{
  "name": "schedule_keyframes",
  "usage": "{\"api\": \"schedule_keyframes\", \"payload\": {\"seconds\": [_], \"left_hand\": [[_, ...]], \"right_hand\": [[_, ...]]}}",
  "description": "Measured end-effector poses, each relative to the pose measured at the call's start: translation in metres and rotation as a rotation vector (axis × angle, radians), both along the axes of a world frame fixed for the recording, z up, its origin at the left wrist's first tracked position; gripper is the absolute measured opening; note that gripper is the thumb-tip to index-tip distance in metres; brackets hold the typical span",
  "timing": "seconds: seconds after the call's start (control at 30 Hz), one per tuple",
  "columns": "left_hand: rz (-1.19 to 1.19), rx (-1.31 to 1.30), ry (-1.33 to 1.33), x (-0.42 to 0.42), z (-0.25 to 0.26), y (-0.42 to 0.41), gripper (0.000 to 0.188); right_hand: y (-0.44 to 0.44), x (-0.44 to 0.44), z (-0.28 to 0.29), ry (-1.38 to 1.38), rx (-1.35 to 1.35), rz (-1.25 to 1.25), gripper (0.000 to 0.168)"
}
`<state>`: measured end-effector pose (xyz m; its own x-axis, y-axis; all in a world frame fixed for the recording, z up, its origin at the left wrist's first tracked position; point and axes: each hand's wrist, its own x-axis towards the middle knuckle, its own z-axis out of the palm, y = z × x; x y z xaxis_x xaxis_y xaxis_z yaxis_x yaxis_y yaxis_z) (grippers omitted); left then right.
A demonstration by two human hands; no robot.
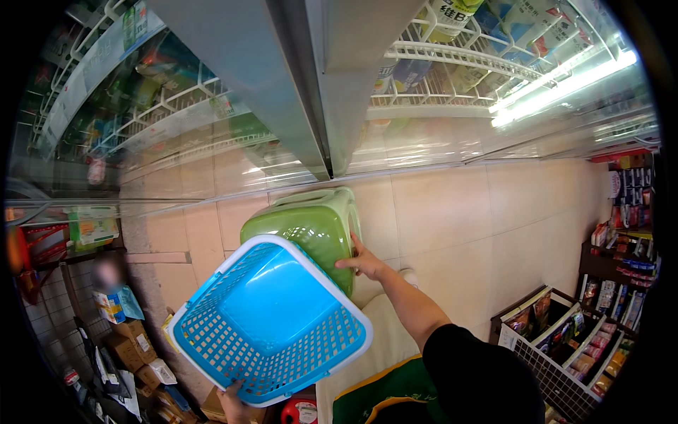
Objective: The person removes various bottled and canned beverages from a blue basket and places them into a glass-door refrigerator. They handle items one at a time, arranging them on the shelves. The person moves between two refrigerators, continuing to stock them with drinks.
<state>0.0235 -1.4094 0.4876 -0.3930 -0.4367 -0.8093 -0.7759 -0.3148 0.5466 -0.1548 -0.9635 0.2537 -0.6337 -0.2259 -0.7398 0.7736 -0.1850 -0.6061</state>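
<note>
A blue plastic shopping basket [265,297] with a white rim hangs tilted before me, its inside facing up and nothing visible in it. My left hand [233,405] grips its rim at the lower left, partly hidden under the lattice wall. Behind the basket is a green plastic stool [312,238], apparently with a paler green side, partly covered by the basket. My right hand [365,262] holds the stool's right edge, thumb on the smooth green face and fingers along the side.
Glass-door drink coolers [466,132] stand along the far side. On the right are a snack rack [556,339] and more shelves. Cardboard boxes [132,344] line the left, below a blurred person [109,273]. Pale floor tiles [445,212] lie between.
</note>
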Motion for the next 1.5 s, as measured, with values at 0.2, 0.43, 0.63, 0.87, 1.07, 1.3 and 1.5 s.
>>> {"api": "schedule_keyframes", "payload": {"seconds": [0.2,0.43,0.63,0.87,1.07,1.3,1.5], "left_hand": [[-0.004,-0.026,-0.006,0.012,-0.001,-0.003,0.038],[-0.024,-0.062,-0.03,0.057,-0.013,-0.032,0.038],[0.059,-0.096,-0.045,0.095,-0.012,-0.049,0.033],[0.102,-0.283,-0.117,0.022,0.015,-0.002,0.037],[0.008,-0.079,0.183,-0.032,-0.013,-0.013,0.051],[-0.246,0.001,0.202,-0.147,-0.038,-0.003,0.048],[-0.317,0.075,0.203,-0.177,-0.047,-0.013,0.044]], "right_hand": [[0.025,0.061,-0.063,-0.189,-0.009,-0.138,0.087],[-0.008,0.043,-0.094,-0.215,-0.011,-0.72,0.077],[-0.038,0.005,-0.074,-0.177,-0.112,-0.67,0.076],[-0.068,-0.052,-0.096,-0.183,0.003,-0.498,0.081],[-0.077,-0.074,-0.123,-0.136,0.179,-0.49,0.077],[-0.022,-0.076,-0.072,0.411,0.644,-0.301,0.046],[0.049,-0.117,0.256,0.939,0.534,-0.544,0.017]]}}
